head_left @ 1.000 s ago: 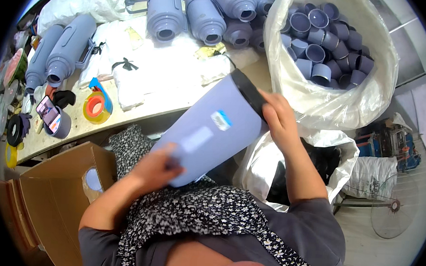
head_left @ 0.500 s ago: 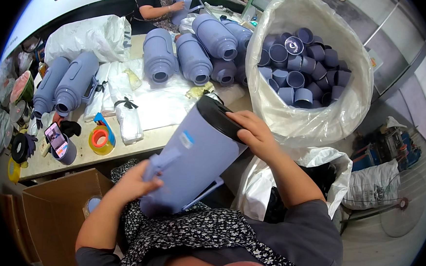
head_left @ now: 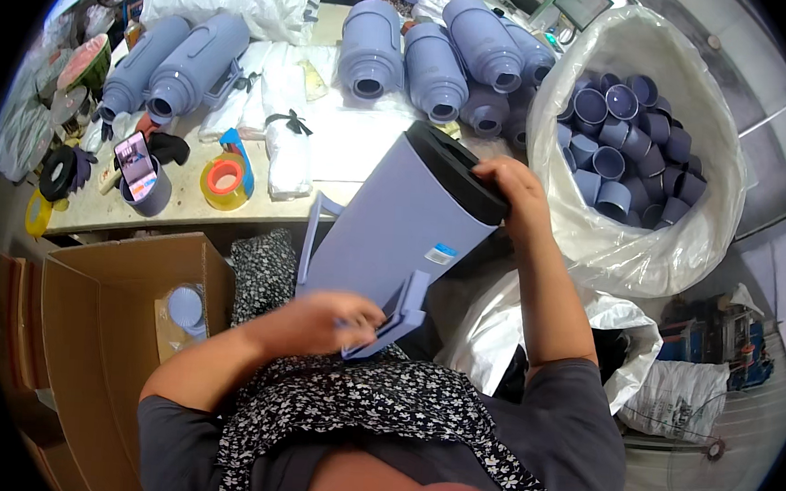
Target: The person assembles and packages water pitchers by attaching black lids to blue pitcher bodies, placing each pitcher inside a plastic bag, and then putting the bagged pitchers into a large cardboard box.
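Note:
A large lavender thermos flask leans at a slant over my lap, its black base up and tilted to the right. My right hand grips the rim of that base. By the flask's lower end, my left hand is beside a lavender handle, its fingers smeared by motion. A second handle stands out on the flask's far left side. A small blue and white sticker shows on the body. The flask's lower end is hidden behind my left hand and the apron.
More lavender flasks lie on the table. A large lined bag of cups is at the right, with a white bag below. Tape rolls and a propped phone sit left, above an open carton.
The flask has turned about its length, bringing the sticker and a handle round to the right side. My left hand has moved right and is blurred. The view has shifted downward and left.

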Action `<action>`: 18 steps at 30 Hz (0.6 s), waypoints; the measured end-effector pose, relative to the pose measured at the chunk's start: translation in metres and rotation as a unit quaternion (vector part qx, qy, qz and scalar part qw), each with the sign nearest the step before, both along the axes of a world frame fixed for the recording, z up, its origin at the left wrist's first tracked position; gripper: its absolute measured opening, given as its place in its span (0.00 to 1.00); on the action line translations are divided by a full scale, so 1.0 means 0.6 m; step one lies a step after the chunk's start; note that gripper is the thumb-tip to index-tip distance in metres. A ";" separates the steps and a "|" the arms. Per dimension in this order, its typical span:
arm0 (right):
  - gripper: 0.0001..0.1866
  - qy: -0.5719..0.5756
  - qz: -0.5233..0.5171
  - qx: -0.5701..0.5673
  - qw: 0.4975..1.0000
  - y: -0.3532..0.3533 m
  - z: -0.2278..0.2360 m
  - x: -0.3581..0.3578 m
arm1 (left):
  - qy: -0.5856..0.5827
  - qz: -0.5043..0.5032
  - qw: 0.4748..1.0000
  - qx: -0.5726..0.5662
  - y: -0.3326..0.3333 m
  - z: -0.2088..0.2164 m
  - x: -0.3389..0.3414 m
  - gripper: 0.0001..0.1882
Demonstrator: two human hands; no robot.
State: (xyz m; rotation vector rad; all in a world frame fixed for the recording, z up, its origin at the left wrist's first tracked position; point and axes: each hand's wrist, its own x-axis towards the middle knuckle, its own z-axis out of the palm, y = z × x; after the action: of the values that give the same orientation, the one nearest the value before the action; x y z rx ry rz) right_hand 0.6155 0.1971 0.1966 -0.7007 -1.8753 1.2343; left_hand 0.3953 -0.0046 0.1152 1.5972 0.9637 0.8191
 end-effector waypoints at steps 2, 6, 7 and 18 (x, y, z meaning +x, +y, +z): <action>0.18 0.052 0.095 0.003 0.994 0.043 -0.037 0.040 | 0.065 0.178 0.953 0.237 0.036 -0.021 -0.032 0.11; 0.21 0.044 0.178 0.040 0.982 0.047 -0.029 0.040 | 0.037 0.306 0.925 0.221 0.083 -0.096 -0.015 0.21; 0.21 0.025 0.184 0.058 0.981 0.039 -0.021 0.041 | 0.063 0.281 0.930 0.230 0.093 -0.108 -0.010 0.23; 0.28 -0.313 0.009 -0.033 0.949 0.085 -0.057 0.043 | 0.089 0.268 0.933 0.225 0.089 -0.103 0.048 0.27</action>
State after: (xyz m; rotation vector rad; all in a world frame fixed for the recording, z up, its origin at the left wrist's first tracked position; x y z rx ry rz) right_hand 0.6411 0.2480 0.1625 -1.2238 -2.3523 1.1715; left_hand 0.4241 0.0485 0.0534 1.8427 1.4563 1.3636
